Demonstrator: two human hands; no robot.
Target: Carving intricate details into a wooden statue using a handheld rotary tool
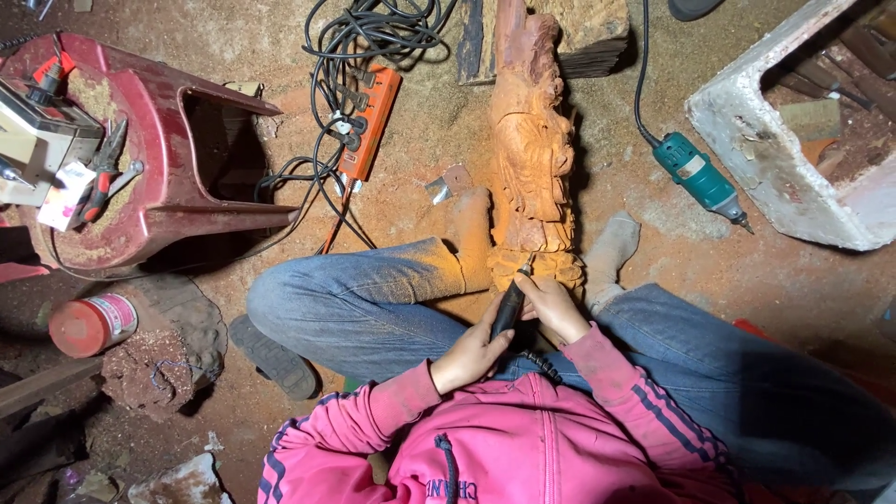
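Pink-sleeved left hand [471, 353] and right hand [557, 306], fingers closed on a black rotary carving handpiece [509, 306], hold its bit at the base of the wooden figure carving [530, 149] lying on the floor between the legs; relief looks largely cut, base detailing apparently left.

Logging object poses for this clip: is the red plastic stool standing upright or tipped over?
Tipped over. The red plastic stool lies on its side on the dusty floor, legs pointing sideways toward the orange power strip.
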